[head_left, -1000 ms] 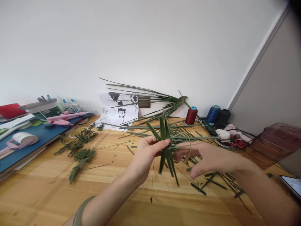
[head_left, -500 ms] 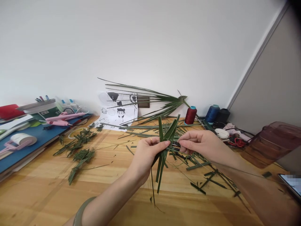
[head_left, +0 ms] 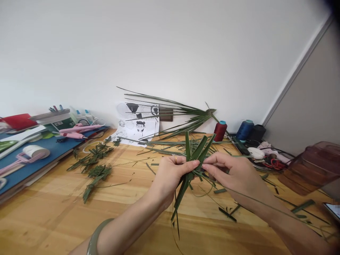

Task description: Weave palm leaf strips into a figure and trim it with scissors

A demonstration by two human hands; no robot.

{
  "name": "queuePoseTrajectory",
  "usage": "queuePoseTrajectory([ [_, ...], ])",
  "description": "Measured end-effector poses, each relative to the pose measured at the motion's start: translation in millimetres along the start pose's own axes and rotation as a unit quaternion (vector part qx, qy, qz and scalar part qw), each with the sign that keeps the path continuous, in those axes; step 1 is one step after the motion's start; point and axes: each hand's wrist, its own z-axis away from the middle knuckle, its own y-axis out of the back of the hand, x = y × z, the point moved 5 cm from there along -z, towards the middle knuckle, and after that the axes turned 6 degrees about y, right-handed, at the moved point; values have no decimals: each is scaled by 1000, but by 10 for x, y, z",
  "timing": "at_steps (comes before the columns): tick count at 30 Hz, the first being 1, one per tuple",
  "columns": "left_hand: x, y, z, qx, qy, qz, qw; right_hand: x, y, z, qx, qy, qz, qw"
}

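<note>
Green palm leaf strips (head_left: 195, 150), crossed and folded together, are pinched upright at their middle by my left hand (head_left: 172, 177). Their ends fan out above my thumb and hang down below it. My right hand (head_left: 231, 171) is closed at the right side of this bundle, thumb against forefinger, on a thin leaf strip. A long thin strand (head_left: 255, 202) trails from near that hand across my right forearm. The exact spot where the fingertips meet the strip is partly hidden. Leaf scraps (head_left: 227, 214) lie on the table below.
A palm frond (head_left: 196, 115) leans on the wall behind printed sheets (head_left: 139, 136). Thread spools, red (head_left: 220, 131) and blue (head_left: 244, 131), stand at the back right. Woven leaf pieces (head_left: 99, 171) lie left on the wooden table (head_left: 66, 226). A tinted plastic box (head_left: 308, 170) sits right.
My right hand has come in closer to the bundle, its fingers now against its right side. The bundle's upper strips are spread wider. The view has shifted slightly left.
</note>
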Motion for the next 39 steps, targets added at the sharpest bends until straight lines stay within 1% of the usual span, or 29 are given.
queuePoseTrajectory([
  [2,0,11,-3,3,1,-4,1000,61,-41,-30,-23,-38,-74,996],
  [5,24,53,-8,34,-12,-5,999,174,-124,-53,-61,-108,-185,975],
  [7,43,72,-8,52,-22,-3,998,210,-146,-55,-69,-134,-213,965],
  [9,58,72,-5,59,-30,-3,998,191,-123,-52,-55,-130,-196,970],
  [13,69,54,13,66,-42,2,997,51,-48,-25,-16,-78,-115,990],
  [15,55,47,23,74,-41,2,996,1,-39,-7,3,-55,-100,994],
  [17,29,32,31,76,-33,1,997,-2,-66,1,8,-46,-102,994],
  [19,4,14,34,71,-24,3,997,36,-110,-7,5,-50,-122,991],
  [21,-6,10,32,70,-21,7,997,95,-144,-26,4,-68,-155,985],
  [23,9,30,27,83,-31,11,996,159,-169,-40,-1,-104,-192,976],
  [26,54,73,21,109,-51,14,993,212,-200,-38,-26,-153,-235,960],
  [28,71,84,18,112,-47,22,992,208,-189,-31,-23,-153,-241,958],
  [32,60,64,19,89,4,47,995,164,-110,-23,38,-105,-204,973],
  [35,64,52,14,71,11,54,996,171,-113,-21,56,-117,-219,967],
  [37,71,72,5,79,-4,64,995,179,-159,-26,39,-135,-257,956],
  [39,71,106,-6,100,-19,77,992,165,-227,-31,-6,-138,-289,947],
])
